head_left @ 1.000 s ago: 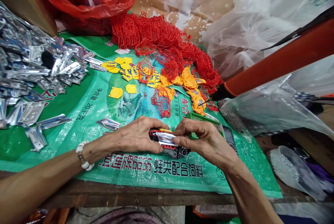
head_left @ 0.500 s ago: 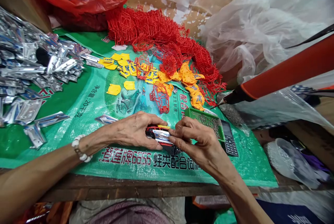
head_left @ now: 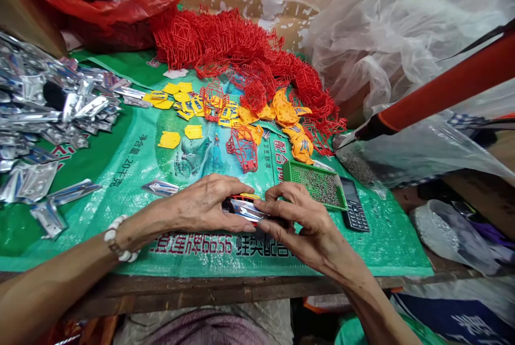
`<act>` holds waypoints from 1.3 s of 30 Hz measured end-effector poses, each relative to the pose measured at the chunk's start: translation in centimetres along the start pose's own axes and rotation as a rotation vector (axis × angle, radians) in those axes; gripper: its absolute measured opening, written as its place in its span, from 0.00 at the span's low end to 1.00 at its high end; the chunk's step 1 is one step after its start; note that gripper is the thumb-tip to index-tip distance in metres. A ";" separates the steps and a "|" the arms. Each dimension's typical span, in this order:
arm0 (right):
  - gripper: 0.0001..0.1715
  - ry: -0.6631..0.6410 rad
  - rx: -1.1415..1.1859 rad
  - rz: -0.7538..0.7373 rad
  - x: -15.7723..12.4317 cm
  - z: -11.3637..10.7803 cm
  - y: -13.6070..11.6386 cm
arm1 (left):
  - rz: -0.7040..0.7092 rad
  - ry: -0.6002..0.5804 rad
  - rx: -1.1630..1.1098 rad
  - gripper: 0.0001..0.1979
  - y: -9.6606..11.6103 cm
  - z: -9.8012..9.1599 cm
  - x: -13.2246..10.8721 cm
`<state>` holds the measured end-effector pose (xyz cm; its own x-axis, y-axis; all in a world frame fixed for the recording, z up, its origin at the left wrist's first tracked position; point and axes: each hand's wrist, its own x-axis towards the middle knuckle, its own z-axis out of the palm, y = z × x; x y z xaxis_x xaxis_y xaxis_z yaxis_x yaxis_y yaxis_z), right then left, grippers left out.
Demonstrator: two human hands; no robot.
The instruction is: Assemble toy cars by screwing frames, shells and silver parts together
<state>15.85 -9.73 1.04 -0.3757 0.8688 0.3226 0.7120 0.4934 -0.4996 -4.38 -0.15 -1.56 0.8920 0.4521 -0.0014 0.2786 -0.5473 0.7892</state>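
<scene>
Near the front of the table, both hands are closed around a small toy car [head_left: 250,196] with a red frame, black parts and a bit of yellow. My left hand [head_left: 201,203] grips its left end between thumb and fingers. On the car's near side lies a silver panel [head_left: 244,210] with blue marks; my right hand [head_left: 301,219] pinches this panel and the car's right end. Fingers hide much of the car. A loose silver panel [head_left: 161,188] lies just left of my left hand. Beyond the hands sits a red cage-like frame [head_left: 243,149].
Silver panels [head_left: 40,114] pile up at left. Red frames [head_left: 225,39] heap along the back, with yellow pieces [head_left: 189,101] and orange pieces [head_left: 285,111] before them. A green tray [head_left: 287,170] holds small screws beside a dark calculator [head_left: 356,211]. An orange-red screwdriver [head_left: 442,93] hangs at right.
My right fingers have shifted slightly left over the silver panel, which now sits tilted, lower at its right end. The whole view has moved a little.
</scene>
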 end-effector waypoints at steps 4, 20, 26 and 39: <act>0.13 -0.008 0.022 0.032 -0.8 0.0 -0.2 | 0.018 0.013 0.059 0.20 0.0 0.2 -0.1; 0.15 -0.135 0.166 -0.021 0.0 -0.7 1.1 | -0.094 -0.090 0.096 0.34 0.1 -0.7 -0.2; 0.12 -0.174 0.086 0.008 0.5 -0.7 0.8 | -0.082 -0.088 0.084 0.30 0.4 -0.8 -0.1; 0.08 -0.143 0.093 -0.038 1.5 -0.4 0.4 | -0.046 -0.092 0.059 0.27 0.1 -0.9 0.0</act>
<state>15.85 -8.20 1.68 -0.4868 0.8431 0.2284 0.6399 0.5222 -0.5638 -4.68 0.38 -0.91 0.9059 0.4125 -0.0958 0.3384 -0.5690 0.7495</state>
